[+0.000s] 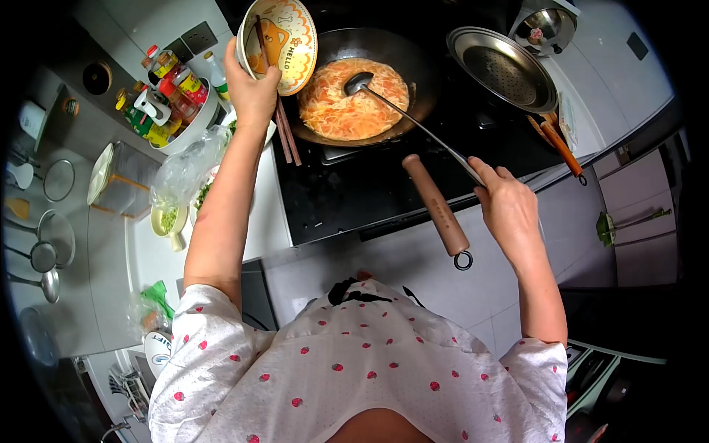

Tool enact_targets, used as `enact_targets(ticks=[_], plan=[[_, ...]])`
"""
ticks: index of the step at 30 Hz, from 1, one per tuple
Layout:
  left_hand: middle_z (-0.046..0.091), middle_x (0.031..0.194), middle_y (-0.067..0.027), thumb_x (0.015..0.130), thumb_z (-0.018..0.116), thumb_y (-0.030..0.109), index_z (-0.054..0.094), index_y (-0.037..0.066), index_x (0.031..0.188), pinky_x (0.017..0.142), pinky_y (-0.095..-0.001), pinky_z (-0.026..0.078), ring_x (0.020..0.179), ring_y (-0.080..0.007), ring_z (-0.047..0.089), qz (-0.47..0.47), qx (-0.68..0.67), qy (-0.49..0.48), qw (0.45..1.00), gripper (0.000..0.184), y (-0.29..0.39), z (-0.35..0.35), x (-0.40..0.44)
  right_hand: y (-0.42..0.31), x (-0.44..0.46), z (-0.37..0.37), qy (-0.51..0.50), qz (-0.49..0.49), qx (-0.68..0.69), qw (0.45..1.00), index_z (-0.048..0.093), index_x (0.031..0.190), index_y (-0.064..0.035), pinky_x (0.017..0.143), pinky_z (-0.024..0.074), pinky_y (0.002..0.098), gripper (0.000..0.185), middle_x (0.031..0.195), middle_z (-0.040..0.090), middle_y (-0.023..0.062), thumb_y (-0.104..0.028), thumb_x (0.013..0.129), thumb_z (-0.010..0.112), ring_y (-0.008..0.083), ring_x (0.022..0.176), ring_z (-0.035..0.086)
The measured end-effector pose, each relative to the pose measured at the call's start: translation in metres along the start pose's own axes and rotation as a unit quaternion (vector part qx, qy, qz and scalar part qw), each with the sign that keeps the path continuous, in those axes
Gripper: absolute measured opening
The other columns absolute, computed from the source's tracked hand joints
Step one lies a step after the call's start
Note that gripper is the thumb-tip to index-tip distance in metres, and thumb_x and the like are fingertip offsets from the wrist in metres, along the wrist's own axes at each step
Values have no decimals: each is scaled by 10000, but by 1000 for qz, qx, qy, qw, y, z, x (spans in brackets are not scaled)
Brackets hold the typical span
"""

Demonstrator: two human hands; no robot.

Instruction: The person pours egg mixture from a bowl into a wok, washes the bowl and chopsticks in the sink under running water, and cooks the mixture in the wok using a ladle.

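My left hand (253, 90) grips a patterned bowl (295, 55), tilted at the left edge of a dark wok (421, 81), together with brown chopsticks (287, 136) that point down below the hand. Orange-yellow soup with shreds (347, 111) fills the wok's bottom. My right hand (508, 207) is closed around the handle end of a long metal ladle (421, 125), whose dark head rests in the soup. The wok's brown handle (437, 207) extends toward me, just left of my right hand.
A steamer pan (504, 70) lies on the right of the black stove (317, 214). Sauce bottles (177, 85) stand in a white holder at upper left. Below them are a plastic bag (185, 173) and a small bowl of chopped greens (168, 219). Strainers (57, 240) hang at far left.
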State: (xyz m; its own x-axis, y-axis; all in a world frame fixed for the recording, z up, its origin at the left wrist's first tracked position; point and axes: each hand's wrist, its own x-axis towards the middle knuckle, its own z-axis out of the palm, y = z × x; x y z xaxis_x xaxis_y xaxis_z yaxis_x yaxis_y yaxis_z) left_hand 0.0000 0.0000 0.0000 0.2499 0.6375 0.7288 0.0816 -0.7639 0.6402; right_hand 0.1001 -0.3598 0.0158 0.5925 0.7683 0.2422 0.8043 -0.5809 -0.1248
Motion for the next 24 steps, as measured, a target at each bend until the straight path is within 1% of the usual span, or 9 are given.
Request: enact_targets(ticks=[5,8,14,17,20,24], plan=[[504,1133,-180,639,640,69,339,2,1254,923,-333,390,1052,-278,514,6,18,10,1000,689,5,1,-2,2,-3,0,12,-9,8,1000,565,1114,-58,555,491,370,415,793,584,157,1,708,631,307,665,605],[513,1133,-172,646,639,72,333,9,1260,915,-321,396,1042,-268,524,-25,-12,6,1000,690,7,1,-3,3,-3,-1,15,-10,18,1000,565,1112,-58,554,488,372,416,789,579,155,0,705,633,306,665,602],[517,1136,-176,651,637,61,315,19,1273,907,-307,398,1033,-246,529,-49,-41,12,998,701,0,5,-5,5,-3,-1,16,-16,18,1000,560,1116,-59,559,486,374,426,787,572,149,0,700,637,300,670,599],[514,1131,-182,648,633,49,313,19,1272,907,-309,398,1027,-252,529,-67,-45,14,997,703,0,4,-6,5,-3,-2,13,-14,17,1000,559,1117,-60,563,486,375,431,790,569,147,-1,698,640,299,675,599],[510,1129,-171,654,627,36,310,22,1272,901,-307,401,1018,-245,528,-83,-85,15,993,695,-2,2,-6,4,-2,-3,14,-15,15,1000,560,1117,-62,565,485,369,434,786,567,145,-8,695,646,296,673,597],[502,1122,-158,660,625,13,301,25,1276,853,-298,432,984,-226,538,-116,-144,30,982,696,-6,0,-7,1,-2,-6,14,-11,13,1000,561,1115,-59,573,481,362,433,790,565,132,-20,693,654,289,685,591]])
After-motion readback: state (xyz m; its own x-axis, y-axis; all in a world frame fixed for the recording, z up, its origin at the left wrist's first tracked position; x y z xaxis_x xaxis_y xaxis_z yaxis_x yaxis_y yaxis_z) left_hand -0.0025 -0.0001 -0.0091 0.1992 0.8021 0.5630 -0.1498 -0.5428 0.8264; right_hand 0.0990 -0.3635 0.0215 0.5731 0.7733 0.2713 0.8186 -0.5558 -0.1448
